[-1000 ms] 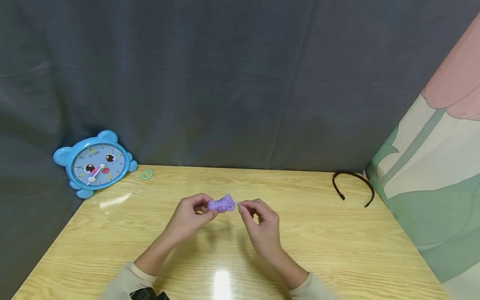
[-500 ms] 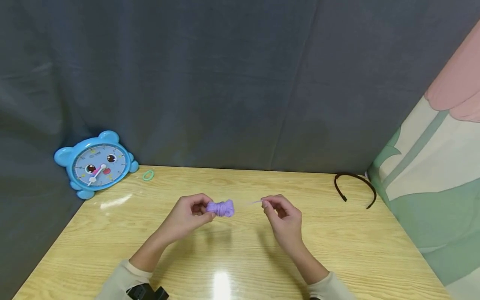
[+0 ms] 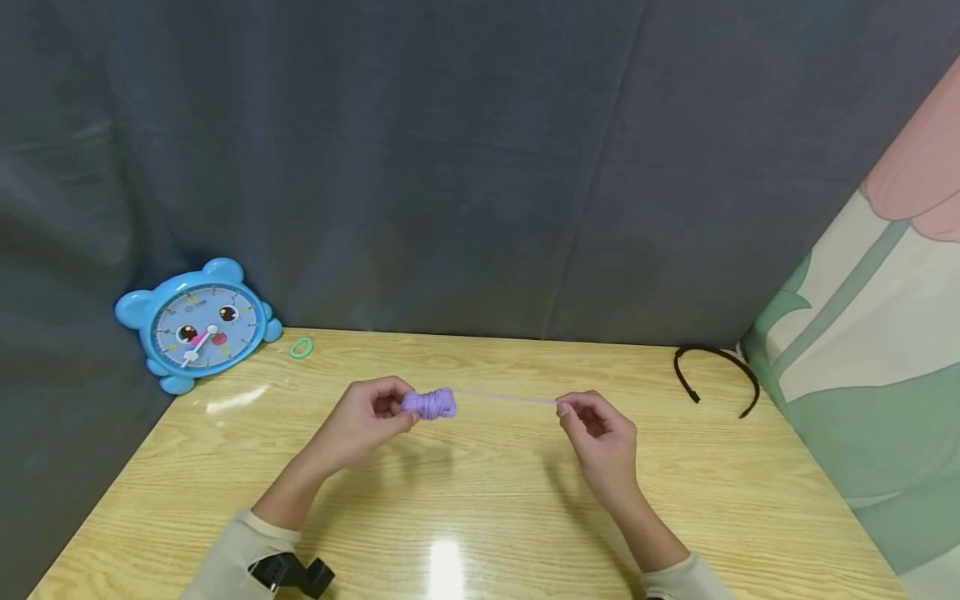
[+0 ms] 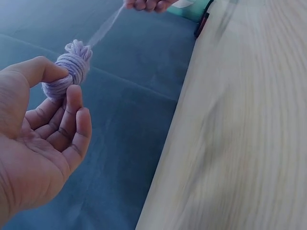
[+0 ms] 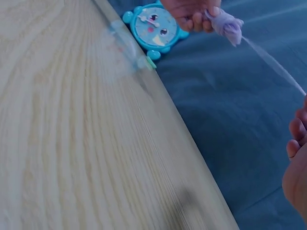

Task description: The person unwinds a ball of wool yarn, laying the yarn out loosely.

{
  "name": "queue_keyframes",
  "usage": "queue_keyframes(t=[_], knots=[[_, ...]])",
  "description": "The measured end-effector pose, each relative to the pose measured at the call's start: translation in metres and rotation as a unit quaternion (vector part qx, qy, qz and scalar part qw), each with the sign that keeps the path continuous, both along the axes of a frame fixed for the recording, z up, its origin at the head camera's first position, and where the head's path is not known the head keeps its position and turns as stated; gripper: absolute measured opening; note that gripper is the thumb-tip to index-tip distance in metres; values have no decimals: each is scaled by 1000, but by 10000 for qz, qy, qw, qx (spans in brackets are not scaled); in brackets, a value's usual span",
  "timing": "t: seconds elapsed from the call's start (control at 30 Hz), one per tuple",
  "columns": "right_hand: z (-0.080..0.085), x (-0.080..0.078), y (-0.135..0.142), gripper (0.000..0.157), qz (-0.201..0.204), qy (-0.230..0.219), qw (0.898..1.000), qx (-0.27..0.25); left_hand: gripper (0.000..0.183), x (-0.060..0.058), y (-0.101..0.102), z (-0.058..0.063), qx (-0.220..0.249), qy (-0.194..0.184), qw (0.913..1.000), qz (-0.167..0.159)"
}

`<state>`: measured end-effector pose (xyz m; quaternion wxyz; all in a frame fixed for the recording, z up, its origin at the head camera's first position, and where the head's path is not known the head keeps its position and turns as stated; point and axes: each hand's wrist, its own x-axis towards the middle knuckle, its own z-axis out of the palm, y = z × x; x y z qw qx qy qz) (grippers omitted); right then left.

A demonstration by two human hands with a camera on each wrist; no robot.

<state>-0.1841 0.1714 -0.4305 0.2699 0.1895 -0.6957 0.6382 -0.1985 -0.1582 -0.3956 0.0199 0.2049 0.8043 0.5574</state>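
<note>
A small wound bundle of purple yarn [image 3: 431,404] is held above the table by my left hand [image 3: 369,418]. Thumb and index finger pinch its left end, as the left wrist view shows, and the wraps circle its middle with loops [image 4: 76,47] sticking out at the far end. From the bundle a single yarn strand [image 3: 506,396] runs nearly straight to the right. My right hand [image 3: 602,442] pinches the end of that strand between thumb and forefinger. In the right wrist view the right hand [image 5: 298,158] shows only partly, at the edge.
A blue animal-shaped clock [image 3: 202,325] leans at the back left, with a small green ring [image 3: 302,347] beside it. At the back right lies a black headband [image 3: 716,354]. A dark curtain [image 3: 450,167] hangs behind the wooden table [image 3: 480,517].
My right hand has moved away to the right, drawing the strand out longer from the bundle. The left hand keeps its pinch and has shifted slightly left.
</note>
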Motion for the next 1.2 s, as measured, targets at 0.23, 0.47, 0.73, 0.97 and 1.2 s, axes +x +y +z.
queue_keyframes(t=[0.23,0.47,0.73,0.97,1.2], knots=[[2,-6,13,5,-242,-233,9994,-48,10,-2,-6,2,10,35,9999,112],[3,-13,26,5,-485,-384,9981,-69,7,-4,-8,2,47,45,9999,132],[6,-16,40,6,-508,-88,9984,-214,5,-5,-8,1,169,15,9998,58],[13,-18,51,9,-689,-128,9967,-399,4,-7,-10,-1,152,64,9998,81],[19,-19,63,13,-816,-57,9946,-644,7,-6,-10,2,68,117,9999,104]])
